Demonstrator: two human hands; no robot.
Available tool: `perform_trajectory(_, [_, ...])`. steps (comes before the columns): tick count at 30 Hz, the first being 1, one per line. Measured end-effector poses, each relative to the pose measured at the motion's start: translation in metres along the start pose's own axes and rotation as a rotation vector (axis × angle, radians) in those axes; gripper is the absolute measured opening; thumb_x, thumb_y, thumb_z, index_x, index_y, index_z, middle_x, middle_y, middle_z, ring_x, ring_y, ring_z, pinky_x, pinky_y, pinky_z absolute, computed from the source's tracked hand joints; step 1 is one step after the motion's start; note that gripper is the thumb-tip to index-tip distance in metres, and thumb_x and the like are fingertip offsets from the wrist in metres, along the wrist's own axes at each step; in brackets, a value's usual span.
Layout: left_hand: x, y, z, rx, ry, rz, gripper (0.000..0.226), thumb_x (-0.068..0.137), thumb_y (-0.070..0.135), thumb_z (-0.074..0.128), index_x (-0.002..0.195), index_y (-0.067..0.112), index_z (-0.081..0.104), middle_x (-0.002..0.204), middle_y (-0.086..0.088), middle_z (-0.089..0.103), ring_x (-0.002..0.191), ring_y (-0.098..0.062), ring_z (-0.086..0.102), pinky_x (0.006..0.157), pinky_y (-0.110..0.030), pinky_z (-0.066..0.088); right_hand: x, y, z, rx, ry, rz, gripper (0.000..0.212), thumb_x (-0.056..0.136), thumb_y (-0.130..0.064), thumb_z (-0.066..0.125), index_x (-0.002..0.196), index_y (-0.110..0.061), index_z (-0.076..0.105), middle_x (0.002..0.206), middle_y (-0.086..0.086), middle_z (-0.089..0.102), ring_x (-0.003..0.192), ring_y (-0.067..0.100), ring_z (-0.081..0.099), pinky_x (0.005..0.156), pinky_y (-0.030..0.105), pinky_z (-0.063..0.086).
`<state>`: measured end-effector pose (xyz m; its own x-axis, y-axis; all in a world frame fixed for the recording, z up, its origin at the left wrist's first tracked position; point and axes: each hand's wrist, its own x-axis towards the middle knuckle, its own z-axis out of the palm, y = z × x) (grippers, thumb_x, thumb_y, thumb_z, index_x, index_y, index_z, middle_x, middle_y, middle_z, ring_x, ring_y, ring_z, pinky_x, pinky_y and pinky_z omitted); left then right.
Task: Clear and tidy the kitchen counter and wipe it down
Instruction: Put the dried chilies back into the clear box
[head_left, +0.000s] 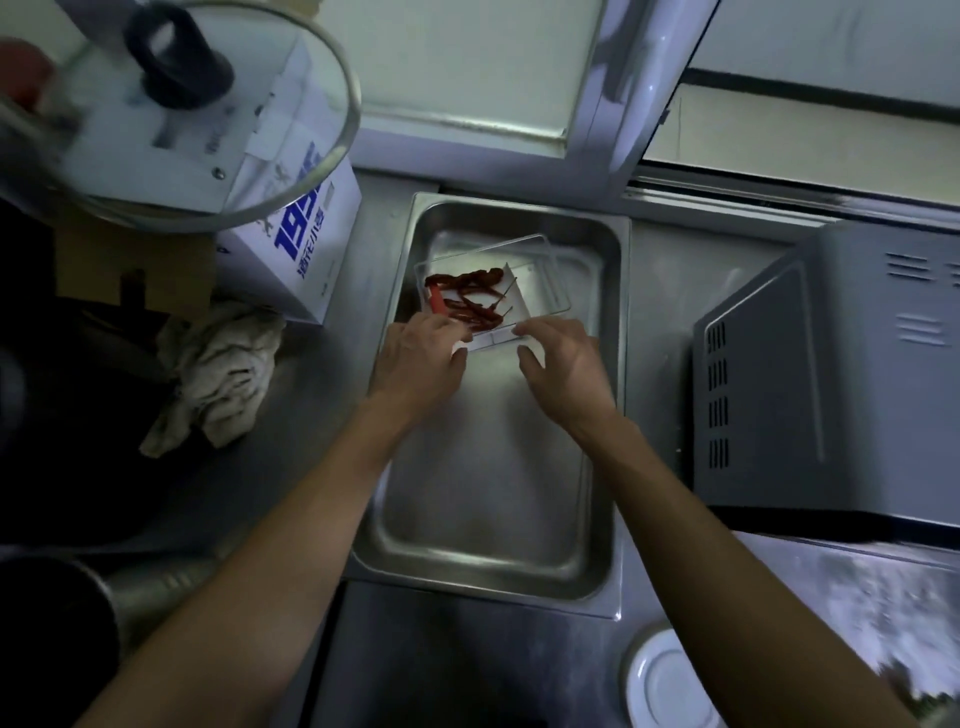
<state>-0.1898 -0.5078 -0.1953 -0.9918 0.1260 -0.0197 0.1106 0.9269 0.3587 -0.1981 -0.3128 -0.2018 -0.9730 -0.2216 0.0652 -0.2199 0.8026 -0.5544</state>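
You had both hands at the near edge of a clear plastic box that sat tilted in the far part of a steel tray set into the counter. Your left hand had its fingers curled over the box's near left corner, touching it, though how firmly it held could not be told. Your right hand pinched the near right edge, thumb below and fingers on top. Dried red chillies lay in the left half of the box. A crumpled grey cloth rested on the counter left of the tray, near a white carton with blue print. A glass pot lid hung blurred at the far left. A grey microwave stood right of the tray, and a white plate lay at the near right.
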Motion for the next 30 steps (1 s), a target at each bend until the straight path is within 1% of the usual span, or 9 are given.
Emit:
perform_trajectory(3, [-0.026,0.022,-0.008,0.011,-0.014,-0.01,0.026,0.097,0.028,0.056,0.12,0.022,0.064,0.125,-0.002,0.064,0.113,-0.022,0.055,0.095,-0.04,0.04,-0.024,0.001,-0.014,-0.007,-0.034,0.018,0.029,0.095,-0.018,0.061,0.123,-0.017,0.066,0.124,0.004,0.067,0.118,0.025,0.056,0.1,0.047,0.046])
perform_trajectory(6, [-0.053,0.039,-0.008,0.014,-0.057,-0.064,0.031,0.098,0.035,0.052,0.127,0.025,0.061,0.132,0.0,0.06,0.118,-0.023,0.053,0.1,-0.041,0.042,-0.05,0.003,-0.027,-0.003,-0.028,0.002,0.03,0.095,-0.019,0.061,0.125,-0.016,0.066,0.126,0.005,0.067,0.117,0.025,0.057,0.1,0.042,0.047])
perform_trajectory(8, [-0.069,0.05,-0.007,0.01,-0.095,-0.091,0.035,0.098,0.038,0.051,0.13,0.026,0.058,0.134,0.0,0.058,0.122,-0.026,0.052,0.101,-0.045,0.043,-0.065,0.005,-0.034,-0.019,-0.034,-0.002,0.031,0.095,-0.02,0.06,0.126,-0.017,0.065,0.128,0.004,0.066,0.116,0.025,0.059,0.099,0.041,0.047])
perform_trajectory(11, [-0.093,0.068,-0.006,0.029,-0.163,-0.095,0.039,0.1,0.036,0.049,0.136,0.022,0.055,0.139,-0.003,0.055,0.127,-0.026,0.048,0.105,-0.047,0.039,-0.09,0.007,-0.04,-0.058,-0.094,-0.032,0.035,0.095,-0.022,0.06,0.13,-0.018,0.062,0.133,0.003,0.063,0.116,0.027,0.059,0.098,0.042,0.047])
perform_trajectory(15, [-0.129,0.093,0.0,0.083,-0.152,-0.053,0.039,0.101,0.035,0.049,0.137,0.021,0.055,0.137,-0.002,0.059,0.123,-0.024,0.052,0.103,-0.046,0.041,-0.127,0.014,-0.049,-0.097,-0.129,-0.057,0.037,0.096,-0.024,0.058,0.132,-0.019,0.059,0.135,0.004,0.06,0.12,0.027,0.057,0.099,0.042,0.045])
perform_trajectory(24, [-0.185,0.115,-0.003,0.088,-0.123,0.01,0.04,0.099,0.038,0.052,0.136,0.023,0.055,0.136,-0.002,0.059,0.121,-0.024,0.053,0.1,-0.044,0.043,-0.2,0.003,-0.072,-0.067,-0.016,-0.017,0.034,0.092,-0.019,0.062,0.125,-0.015,0.064,0.126,0.006,0.066,0.112,0.03,0.061,0.093,0.045,0.05])
perform_trajectory(28, [-0.211,0.12,-0.008,0.041,-0.119,0.072,0.041,0.098,0.037,0.053,0.136,0.023,0.055,0.136,-0.003,0.059,0.121,-0.026,0.054,0.099,-0.043,0.044,-0.243,-0.006,-0.072,-0.04,0.09,0.017,0.03,0.091,-0.013,0.063,0.12,-0.012,0.068,0.12,0.008,0.069,0.107,0.032,0.063,0.089,0.043,0.052])
perform_trajectory(30, [-0.228,0.118,-0.008,0.016,-0.117,0.1,0.041,0.098,0.037,0.053,0.137,0.023,0.055,0.137,-0.002,0.059,0.121,-0.025,0.054,0.1,-0.043,0.043,-0.265,-0.01,-0.069,-0.047,0.109,0.034,0.028,0.092,-0.014,0.063,0.119,-0.013,0.069,0.118,0.007,0.07,0.105,0.031,0.063,0.087,0.042,0.053])
